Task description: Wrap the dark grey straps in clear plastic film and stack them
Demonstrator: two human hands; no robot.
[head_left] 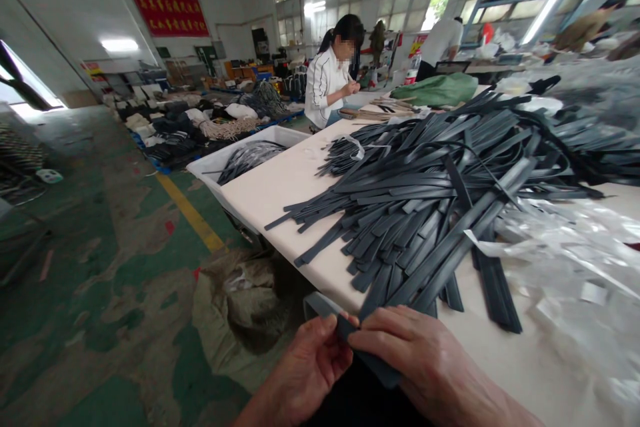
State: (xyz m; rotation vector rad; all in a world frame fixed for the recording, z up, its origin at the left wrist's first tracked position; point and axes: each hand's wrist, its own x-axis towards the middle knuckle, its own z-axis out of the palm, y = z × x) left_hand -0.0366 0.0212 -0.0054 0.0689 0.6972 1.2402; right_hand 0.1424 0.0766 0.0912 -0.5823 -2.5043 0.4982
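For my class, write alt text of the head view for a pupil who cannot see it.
The left hand and right hand hold a dark strip at the edge of a pale table heaped with similar strips. Beyond is a co-worker in a white jacket.

dark grey flat strip [379, 368]: partly hidden by bare left hand [311, 363] and bare right hand [425, 350] | both forearms [487, 392]: cut by bottom edge | red rectangular banner [168, 13]: yellow lettering [177, 25] too blurred | clear plastic sheeting [565, 260]: cut by right edge

A head-worn camera looks forward and down, close above left hand [311, 363] and right hand [423, 350], bottom center.
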